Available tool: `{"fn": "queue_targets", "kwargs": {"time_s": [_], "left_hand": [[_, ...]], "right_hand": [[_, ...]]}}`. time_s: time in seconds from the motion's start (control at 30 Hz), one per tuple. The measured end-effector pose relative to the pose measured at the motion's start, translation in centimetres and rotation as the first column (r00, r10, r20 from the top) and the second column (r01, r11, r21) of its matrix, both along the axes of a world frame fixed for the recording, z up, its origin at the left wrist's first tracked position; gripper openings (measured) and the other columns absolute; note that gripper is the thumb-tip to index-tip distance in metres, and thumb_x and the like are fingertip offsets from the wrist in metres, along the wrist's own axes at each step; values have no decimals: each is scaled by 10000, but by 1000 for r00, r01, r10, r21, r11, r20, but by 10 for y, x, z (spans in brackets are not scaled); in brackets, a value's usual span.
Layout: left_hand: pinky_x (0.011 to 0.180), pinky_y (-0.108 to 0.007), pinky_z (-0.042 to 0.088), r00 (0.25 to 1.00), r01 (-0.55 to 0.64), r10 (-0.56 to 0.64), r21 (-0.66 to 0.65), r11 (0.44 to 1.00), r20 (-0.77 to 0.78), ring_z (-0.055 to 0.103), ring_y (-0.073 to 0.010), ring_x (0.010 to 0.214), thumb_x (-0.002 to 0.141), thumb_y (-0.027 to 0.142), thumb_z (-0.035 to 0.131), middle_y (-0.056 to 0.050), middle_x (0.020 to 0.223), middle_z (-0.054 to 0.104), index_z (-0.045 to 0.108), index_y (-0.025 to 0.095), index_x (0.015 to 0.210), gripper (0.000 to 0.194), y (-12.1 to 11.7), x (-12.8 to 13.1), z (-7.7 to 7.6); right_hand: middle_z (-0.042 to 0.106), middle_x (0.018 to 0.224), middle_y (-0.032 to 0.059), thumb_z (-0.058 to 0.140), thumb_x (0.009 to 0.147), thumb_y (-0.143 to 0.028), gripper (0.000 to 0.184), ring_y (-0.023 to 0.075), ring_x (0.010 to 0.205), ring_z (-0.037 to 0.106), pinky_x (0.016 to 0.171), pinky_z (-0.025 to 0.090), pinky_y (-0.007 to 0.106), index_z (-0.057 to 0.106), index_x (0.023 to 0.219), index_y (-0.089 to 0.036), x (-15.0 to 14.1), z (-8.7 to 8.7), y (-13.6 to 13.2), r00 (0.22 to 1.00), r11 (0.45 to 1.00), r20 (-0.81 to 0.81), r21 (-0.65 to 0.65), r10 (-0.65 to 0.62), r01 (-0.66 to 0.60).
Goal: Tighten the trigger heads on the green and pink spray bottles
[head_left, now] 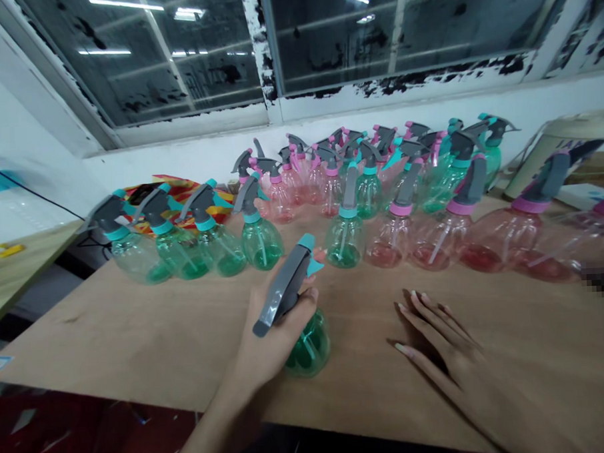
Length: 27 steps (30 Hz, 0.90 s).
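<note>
Biggest thing I'm getting through the head cam is the window [404,42], dark glass, paint flaking all along the frame. Under it is a wide wooden table [111,328] that takes up most of my view. Towards the back there's a whole crowd of spray bottles [333,185], pink and green mixed, all with grey heads. Closer in I've got a front row: four green bottles [228,253] on the left, a gap, one more green bottle [345,241], then four pink bottles [435,244] running out to the right edge. Cream-coloured bag [554,152] with dark lettering sits behind those.

Now the hands. Right hand [452,353] is palm down over the tabletop near the pink ones, fingers fanned a bit and thumb well out, nothing in its grip. Left hand [270,348] is wrapped round the neck of a green spray bottle [310,350], thumb across the near side just under the grey head. So the bottle's body pokes out below that hand and to its right, upright or close to it, in front of the gap and well apart from the right hand. Can't tell if its base touches the wood. Smallest bit I can pick out on it is the teal trigger [314,267], facing away from me
</note>
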<state>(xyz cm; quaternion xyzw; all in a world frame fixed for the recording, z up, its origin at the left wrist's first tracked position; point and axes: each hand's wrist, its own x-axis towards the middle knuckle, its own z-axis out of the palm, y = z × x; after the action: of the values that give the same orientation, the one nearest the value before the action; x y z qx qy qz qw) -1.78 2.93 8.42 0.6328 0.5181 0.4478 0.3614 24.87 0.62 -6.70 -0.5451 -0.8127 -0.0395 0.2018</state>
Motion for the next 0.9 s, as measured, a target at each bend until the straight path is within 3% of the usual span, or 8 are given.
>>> {"fn": "queue_targets", "kwargs": {"time_s": [0.13,0.3,0.63,0.83,0.9], "left_hand": [[902,-260,527,999,-24,24,0,1000,-37,688,-180,998,810,211,605,13,1074,727,610,336,1252,460,-2,-1,0],[792,-276,550,997,-38,40,28,999,-62,689,-191,891,850,255,568,-16,922,723,618,276,1241,395,-1,-2,-1],[572,-246,435,995,-39,41,23,999,-90,549,-137,607,840,255,560,41,679,584,661,251,1067,249,5,-4,-8],[632,-253,426,998,18,-12,96,995,-55,529,-133,676,802,179,534,22,804,619,655,248,942,197,6,-5,-4],[612,-258,418,999,8,-3,100,995,-54,511,-134,639,809,204,542,24,760,602,665,249,951,193,5,-6,-4]], "right_hand": [[354,1547,63,328,965,-533,640,265,1435,298,1150,318,522,296,1509,-198,1,-2,0,1000,1000,17,-3,8,-8],[338,1557,60,350,956,-541,652,266,1439,291,1160,301,519,312,1503,-188,0,-1,0,1000,1000,17,1,-7,7],[306,1571,63,355,952,-550,676,268,1440,289,1159,300,519,258,1523,-201,3,-3,-1,999,1000,42,17,12,-13],[320,1567,60,370,952,-532,662,270,1436,298,1165,291,510,273,1519,-205,3,-4,0,1000,999,12,31,21,-21],[322,1567,63,381,946,-544,677,270,1432,307,1168,283,512,270,1520,-202,3,-4,0,1000,999,19,41,19,-20]]}}
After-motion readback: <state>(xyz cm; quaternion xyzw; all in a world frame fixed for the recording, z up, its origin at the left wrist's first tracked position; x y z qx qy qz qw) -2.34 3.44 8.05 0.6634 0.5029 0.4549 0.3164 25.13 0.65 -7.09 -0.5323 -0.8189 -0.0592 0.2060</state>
